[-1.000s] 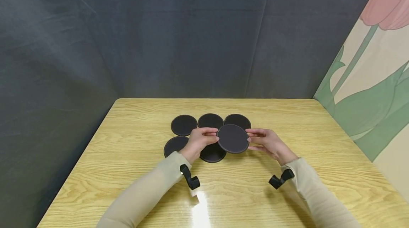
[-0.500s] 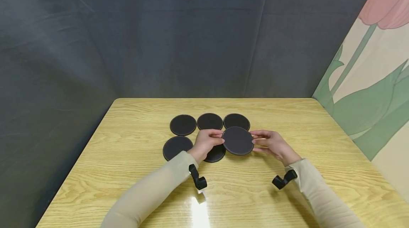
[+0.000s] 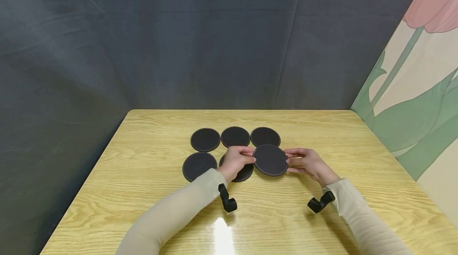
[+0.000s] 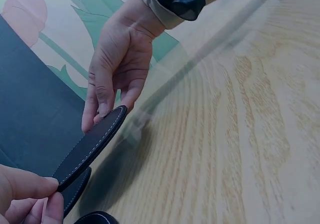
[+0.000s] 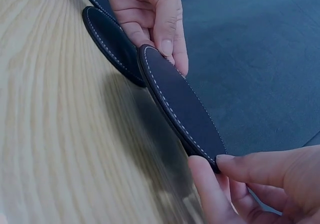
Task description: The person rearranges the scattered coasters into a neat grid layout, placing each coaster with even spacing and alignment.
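Note:
A round black leather coaster [image 3: 270, 160] with pale stitching along its rim is held between both hands, raised over the table. The left hand [image 3: 234, 162] pinches its left edge between thumb and fingers. At the opposite edge, the right hand [image 3: 309, 165] pinches it the same way. In the right wrist view the held coaster [image 5: 182, 102] tilts above its shadow on the wood. Matching coasters lie flat on the table: a back row of three, including the right one [image 3: 265, 136], and a front row with a left one [image 3: 198, 165] and a middle one [image 3: 244, 172] partly under the left hand.
The light wood table [image 3: 322, 128] ends at a dark cloth backdrop [image 3: 214, 48]. A wall with painted tulips [image 3: 411, 88] stands on the right. Black wrist cameras sit on both sleeves, the right one [image 3: 321, 202] close over the table.
Both hands have carried the coaster right and slightly nearer, off the front middle coaster to a spot right of it. More of the front row and back right coasters shows now.

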{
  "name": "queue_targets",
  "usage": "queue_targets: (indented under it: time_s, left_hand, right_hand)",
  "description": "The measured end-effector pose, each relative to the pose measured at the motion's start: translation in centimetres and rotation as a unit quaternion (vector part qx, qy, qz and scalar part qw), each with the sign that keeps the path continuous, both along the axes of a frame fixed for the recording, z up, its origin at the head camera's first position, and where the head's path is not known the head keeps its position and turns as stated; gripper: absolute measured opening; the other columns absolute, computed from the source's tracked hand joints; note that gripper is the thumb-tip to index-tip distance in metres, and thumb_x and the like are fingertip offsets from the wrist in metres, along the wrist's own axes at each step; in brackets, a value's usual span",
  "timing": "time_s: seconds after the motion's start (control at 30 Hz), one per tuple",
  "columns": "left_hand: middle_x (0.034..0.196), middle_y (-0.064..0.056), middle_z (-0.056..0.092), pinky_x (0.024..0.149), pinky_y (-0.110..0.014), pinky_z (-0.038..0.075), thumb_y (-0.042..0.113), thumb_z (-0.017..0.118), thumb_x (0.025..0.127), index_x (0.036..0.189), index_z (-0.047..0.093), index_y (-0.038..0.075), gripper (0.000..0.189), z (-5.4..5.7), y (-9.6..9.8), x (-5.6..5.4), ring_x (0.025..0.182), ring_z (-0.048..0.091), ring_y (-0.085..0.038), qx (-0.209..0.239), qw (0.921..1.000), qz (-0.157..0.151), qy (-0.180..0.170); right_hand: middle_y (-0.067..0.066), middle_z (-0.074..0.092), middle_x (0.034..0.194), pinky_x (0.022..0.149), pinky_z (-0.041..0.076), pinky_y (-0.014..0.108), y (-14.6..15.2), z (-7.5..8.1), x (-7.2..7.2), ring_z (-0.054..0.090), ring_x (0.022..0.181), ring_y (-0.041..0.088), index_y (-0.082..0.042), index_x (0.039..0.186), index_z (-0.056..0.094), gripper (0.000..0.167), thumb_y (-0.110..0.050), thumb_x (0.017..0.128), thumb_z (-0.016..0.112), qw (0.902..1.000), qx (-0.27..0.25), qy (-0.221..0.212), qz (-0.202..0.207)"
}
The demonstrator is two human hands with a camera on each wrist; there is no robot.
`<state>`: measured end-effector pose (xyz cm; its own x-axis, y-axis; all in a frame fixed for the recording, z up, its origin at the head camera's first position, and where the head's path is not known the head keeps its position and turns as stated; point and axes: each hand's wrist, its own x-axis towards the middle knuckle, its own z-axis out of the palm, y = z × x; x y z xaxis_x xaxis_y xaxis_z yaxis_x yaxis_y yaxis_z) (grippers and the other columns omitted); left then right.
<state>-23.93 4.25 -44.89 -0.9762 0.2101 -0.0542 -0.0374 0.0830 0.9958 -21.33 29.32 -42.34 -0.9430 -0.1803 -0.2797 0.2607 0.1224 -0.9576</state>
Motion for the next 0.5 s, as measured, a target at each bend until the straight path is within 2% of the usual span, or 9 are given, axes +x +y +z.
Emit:
queue_targets:
  time_s: [0.5]
  left_hand:
    - [0.092, -0.013, 0.071, 0.077, -0.026, 0.057, -0.007, 0.075, 0.076, 0.105, 0.073, -0.001, 0.030, -0.47, 0.33, 0.05, 0.084, 0.068, -0.017, -0.030, 0.9995, -0.001, 0.002]
  right_hand:
    - [0.005, 0.054, 0.102, 0.080, 0.059, 0.032, 0.10, -0.48, 0.04, 0.066, 0.082, 0.010, 0.018, 0.136, 0.039, 0.051, 0.008, 0.091, 0.059, 1.0000, -0.002, -0.007, -0.003]
